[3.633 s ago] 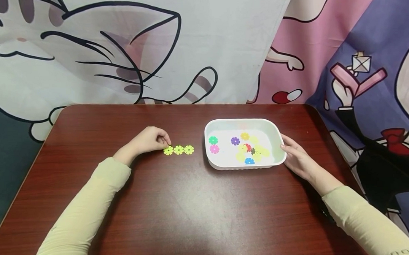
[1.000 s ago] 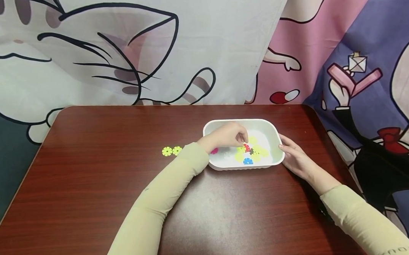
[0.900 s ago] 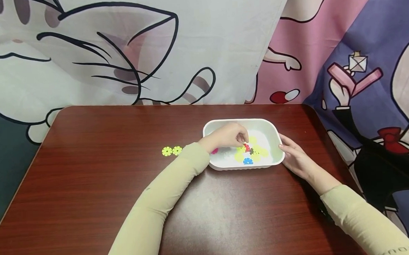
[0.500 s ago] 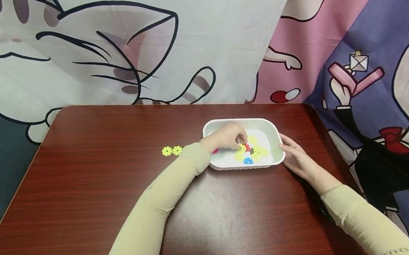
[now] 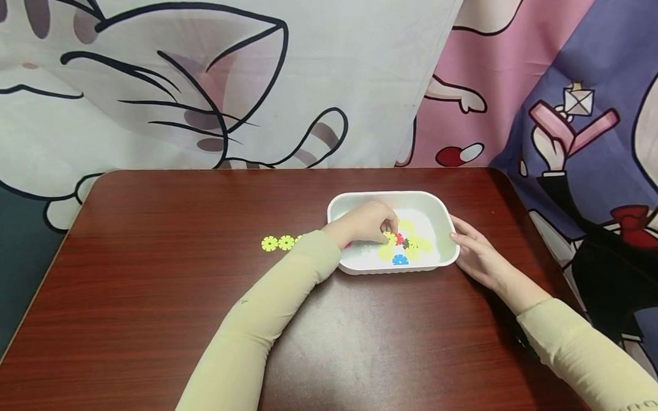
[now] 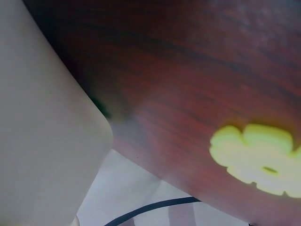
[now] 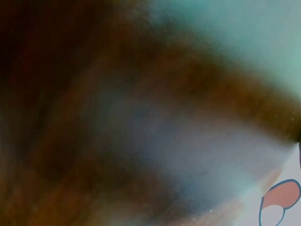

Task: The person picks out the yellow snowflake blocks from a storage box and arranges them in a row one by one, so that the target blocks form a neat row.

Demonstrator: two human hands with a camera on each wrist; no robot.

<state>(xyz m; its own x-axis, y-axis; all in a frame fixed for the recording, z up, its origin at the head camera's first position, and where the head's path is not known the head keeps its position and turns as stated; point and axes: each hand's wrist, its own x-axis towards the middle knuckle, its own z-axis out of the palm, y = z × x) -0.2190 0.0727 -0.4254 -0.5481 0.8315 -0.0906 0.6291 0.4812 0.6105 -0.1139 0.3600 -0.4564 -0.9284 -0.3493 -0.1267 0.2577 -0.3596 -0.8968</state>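
Observation:
My left hand (image 5: pixel 367 222) reaches over the left rim of the white tray (image 5: pixel 359 264). Its curled thumb and fingers pinch at a yellow flower-shaped disc (image 5: pixel 388 237), partly hidden by the fingers. Around it on the tray floor lie more yellow discs (image 5: pixel 419 244), a red disc (image 5: pixel 399 239) and a blue disc (image 5: pixel 400 259). My right hand (image 5: pixel 481 257) grips the tray's right end, thumb at the rim and fingers outside. A row of yellow discs (image 5: pixel 278 242) lies left of the tray, its right end behind the left sleeve; one disc (image 6: pixel 263 160) looms large in the left wrist view.
The brown wooden table (image 5: pixel 161 286) has rounded far corners. Behind it hangs a white printed cloth (image 5: pixel 378 74), with a pink and blue one (image 5: pixel 554 67) to the right. Most of the right wrist view is blurred.
My left hand has gone from the row of yellow discs into the tray, then slightly lower onto a yellow disc over the last second. The right hand has kept its grip on the tray.

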